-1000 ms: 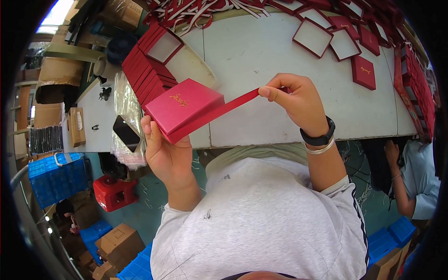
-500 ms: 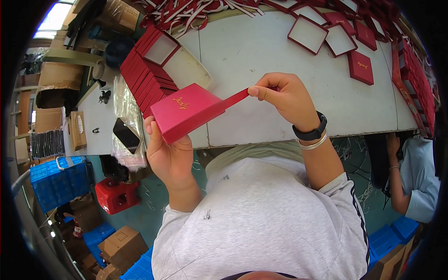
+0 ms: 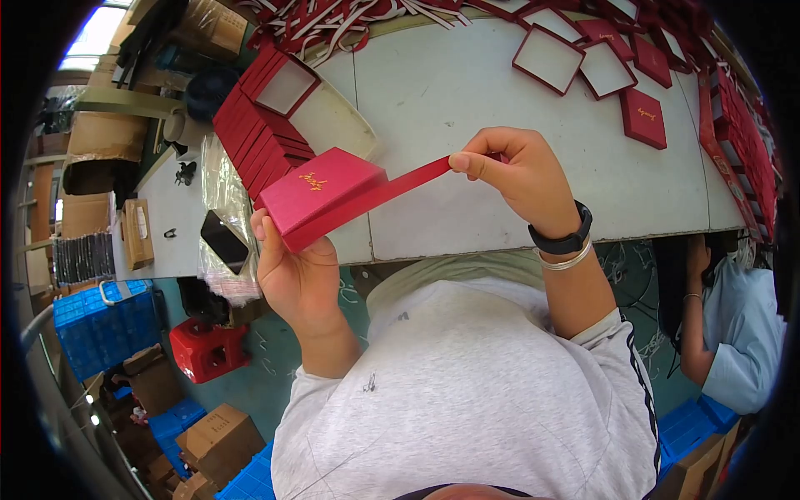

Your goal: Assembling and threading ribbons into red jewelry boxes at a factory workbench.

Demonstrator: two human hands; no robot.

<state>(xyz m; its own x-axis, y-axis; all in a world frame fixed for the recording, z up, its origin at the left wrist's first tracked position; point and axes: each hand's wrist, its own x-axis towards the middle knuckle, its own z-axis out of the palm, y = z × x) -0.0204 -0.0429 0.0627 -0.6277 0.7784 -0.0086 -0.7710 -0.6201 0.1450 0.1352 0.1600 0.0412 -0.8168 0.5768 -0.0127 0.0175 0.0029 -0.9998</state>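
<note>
My left hand point(image 3: 298, 271) grips a red box lid point(image 3: 321, 193) with gold lettering on top, fingers under its near left corner. A long red strip point(image 3: 396, 189) runs along the near side of the lid and off past its right corner. Its free end is pinched between thumb and forefinger of my right hand point(image 3: 512, 177), which wears a black band and a silver bangle. The strip is drawn out nearly straight between both hands. Whether it is stuck to the lid's side cannot be made out.
Stacked red box parts point(image 3: 260, 129) stand left on the white table point(image 3: 450, 92). Several red lids and open trays point(image 3: 548, 58) lie at the far right, loose red and white strips point(image 3: 342, 21) at the back. A phone point(image 3: 225, 242) rests at left; a co-worker's arm point(image 3: 696, 317) is at right.
Both hands have drawn slightly apart; the lid has shifted left and a longer length of the red strip shows along and beyond its near side.
</note>
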